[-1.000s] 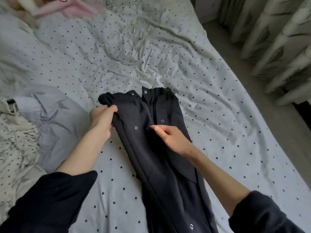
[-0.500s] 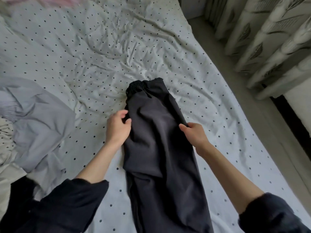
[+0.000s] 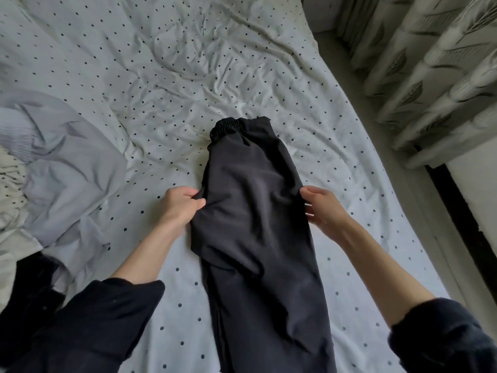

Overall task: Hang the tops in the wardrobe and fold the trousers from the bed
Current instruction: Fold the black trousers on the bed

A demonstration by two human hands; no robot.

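Observation:
Black trousers (image 3: 255, 224) lie lengthwise on the bed, folded in half along their length, with the elastic waistband at the far end. My left hand (image 3: 180, 204) pinches the trousers' left edge about a third of the way down from the waistband. My right hand (image 3: 322, 208) grips the right edge at the same height, fingers curled around the fabric. The lower legs run out of view at the bottom.
The bed (image 3: 188, 63) wears a rumpled white sheet with black dots. A pale lilac garment (image 3: 70, 168) and a dotted cream one (image 3: 10, 184) lie heaped at the left. A dark garment (image 3: 29, 281) sits at the lower left. Patterned curtains (image 3: 430, 76) hang along the right.
The trousers have been folded over, hiding the snap-button side. Both hands slid down from the waistband area to the two edges of the folded trousers.

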